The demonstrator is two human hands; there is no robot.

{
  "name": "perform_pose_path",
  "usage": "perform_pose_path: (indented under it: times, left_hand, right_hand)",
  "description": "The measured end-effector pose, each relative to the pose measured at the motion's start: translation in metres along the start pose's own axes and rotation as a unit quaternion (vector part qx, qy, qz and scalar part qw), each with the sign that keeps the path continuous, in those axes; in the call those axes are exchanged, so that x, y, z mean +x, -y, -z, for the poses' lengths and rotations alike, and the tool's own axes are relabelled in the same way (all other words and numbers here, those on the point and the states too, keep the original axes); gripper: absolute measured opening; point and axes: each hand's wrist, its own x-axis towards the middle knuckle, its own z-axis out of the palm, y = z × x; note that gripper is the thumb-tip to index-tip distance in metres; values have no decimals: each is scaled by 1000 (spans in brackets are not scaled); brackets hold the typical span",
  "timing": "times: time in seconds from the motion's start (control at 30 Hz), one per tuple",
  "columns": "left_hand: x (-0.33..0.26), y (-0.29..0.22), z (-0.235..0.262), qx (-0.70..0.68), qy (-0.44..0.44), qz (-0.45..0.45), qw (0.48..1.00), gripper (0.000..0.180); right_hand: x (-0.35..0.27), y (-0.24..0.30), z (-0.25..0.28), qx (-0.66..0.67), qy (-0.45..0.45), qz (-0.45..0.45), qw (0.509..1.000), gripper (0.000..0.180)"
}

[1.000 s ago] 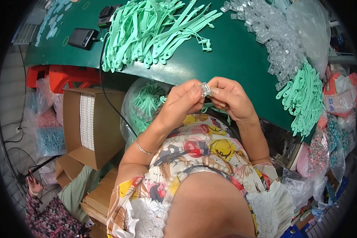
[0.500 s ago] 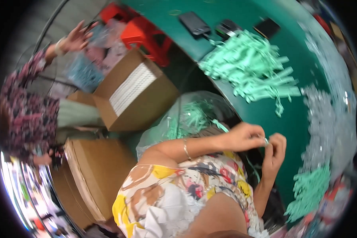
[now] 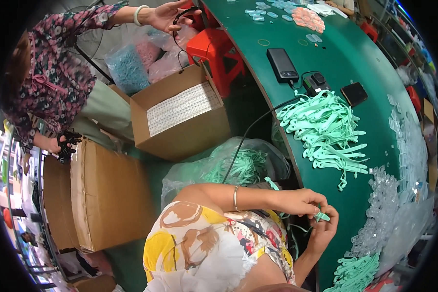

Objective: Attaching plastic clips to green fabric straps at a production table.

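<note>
Left hand (image 3: 301, 201) and right hand (image 3: 324, 228) meet at four o'clock, fingers pinched together, left forearm bent across the chest.

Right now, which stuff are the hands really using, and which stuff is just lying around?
In use:
left hand
right hand
small mint-green strap pinched between them
pile of mint-green straps on the green table
clear plastic pieces

Just lying about:
black power bank
open cardboard box
red stool
closed carton

head cam | worn, looks steeply down | close over lap, green table (image 3: 355, 58) right
</note>
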Motion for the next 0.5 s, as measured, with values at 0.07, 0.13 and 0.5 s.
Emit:
perform_pose_path:
  times: [0.07,0.13,0.5]
  left_hand:
    - [0,3,-2,-42,6,17,999,17]
    - [-2,3,-9,-86,15,36,996,16]
    - [-13,-14,1,-193,-59,139,970,11]
  right_hand:
    - [-4,-1,4,-52,18,9,998,18]
    - [-10,5,7,-109,17,7,994,21]
    - [3,4,-5,-100,43,104,989,19]
